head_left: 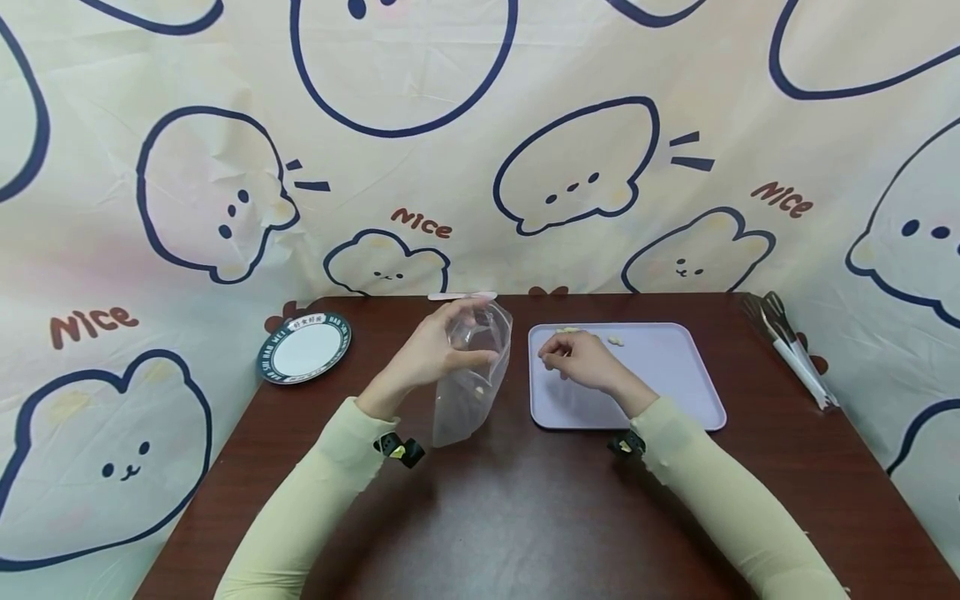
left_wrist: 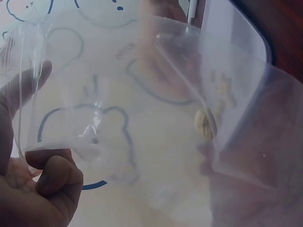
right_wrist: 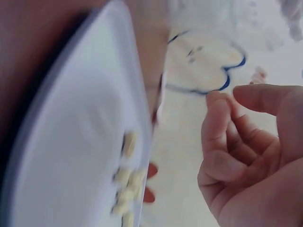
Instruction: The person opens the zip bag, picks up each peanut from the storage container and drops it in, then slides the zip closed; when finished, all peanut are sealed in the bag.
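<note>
My left hand (head_left: pixel 441 346) grips a clear plastic bag (head_left: pixel 471 404) near its top, thumb and fingers spread across the opening. One tan, rough-skinned piece like a peanut (left_wrist: pixel 205 124) shows low in the bag. Over the left part of a pale lavender tray (head_left: pixel 667 375), my right hand (head_left: pixel 583 360) hovers with loosely bent fingers. In the right wrist view a small gap parts thumb and index fingertip, and nothing shows between them. Several pale yellow peanut-like pieces (right_wrist: pixel 128 191) lie along the tray's far edge, partly hidden by the right hand in the head view.
A white plate with a green patterned rim (head_left: pixel 303 348) sits at the back left of the brown table (head_left: pixel 480 517). White-handled kitchen utensils (head_left: pixel 795 358) lie at the back right. A thin pale strip (head_left: pixel 462 295) is at the table's back edge, before a cartoon-printed cloth (head_left: pixel 465 175).
</note>
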Motion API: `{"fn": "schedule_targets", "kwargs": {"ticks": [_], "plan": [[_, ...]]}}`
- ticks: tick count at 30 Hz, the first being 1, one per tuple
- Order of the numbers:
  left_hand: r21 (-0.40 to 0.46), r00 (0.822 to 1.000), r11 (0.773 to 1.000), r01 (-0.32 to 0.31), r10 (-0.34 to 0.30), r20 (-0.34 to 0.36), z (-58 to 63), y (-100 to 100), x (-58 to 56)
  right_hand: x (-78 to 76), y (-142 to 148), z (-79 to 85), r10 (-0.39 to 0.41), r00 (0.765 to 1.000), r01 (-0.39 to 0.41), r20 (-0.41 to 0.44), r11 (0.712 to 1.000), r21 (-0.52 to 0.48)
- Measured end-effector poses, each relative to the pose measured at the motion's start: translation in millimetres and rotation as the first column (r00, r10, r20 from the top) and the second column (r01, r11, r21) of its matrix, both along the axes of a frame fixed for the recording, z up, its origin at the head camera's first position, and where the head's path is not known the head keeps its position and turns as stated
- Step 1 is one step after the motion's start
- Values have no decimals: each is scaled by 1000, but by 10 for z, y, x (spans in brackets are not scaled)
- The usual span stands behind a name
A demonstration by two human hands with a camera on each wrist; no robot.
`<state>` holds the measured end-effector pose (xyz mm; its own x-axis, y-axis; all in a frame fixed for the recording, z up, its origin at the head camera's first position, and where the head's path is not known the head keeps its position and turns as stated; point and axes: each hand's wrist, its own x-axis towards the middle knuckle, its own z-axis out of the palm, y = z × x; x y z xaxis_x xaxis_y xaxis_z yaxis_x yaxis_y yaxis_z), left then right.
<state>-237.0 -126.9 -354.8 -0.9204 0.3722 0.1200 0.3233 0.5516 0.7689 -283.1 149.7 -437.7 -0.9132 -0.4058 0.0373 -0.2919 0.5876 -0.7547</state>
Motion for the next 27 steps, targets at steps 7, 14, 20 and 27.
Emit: {"fn": "schedule_targets", "kwargs": {"ticks": [7,14,20,27], "plan": [[-19,998,999,50,-49,35,0,9,11,-199,173,-132,-64,992,86,-111,975,206],[-51,996,995,83,-81,40,6,31,27,-281,194,-199,-44,995,66,-85,959,275],[-62,995,993,100,-98,35,-13,23,25,-339,186,-295,-43,996,65,-78,947,315],[-113,996,990,84,-82,18,-29,23,19,-362,153,-328,-41,994,73,-98,932,355]]}}
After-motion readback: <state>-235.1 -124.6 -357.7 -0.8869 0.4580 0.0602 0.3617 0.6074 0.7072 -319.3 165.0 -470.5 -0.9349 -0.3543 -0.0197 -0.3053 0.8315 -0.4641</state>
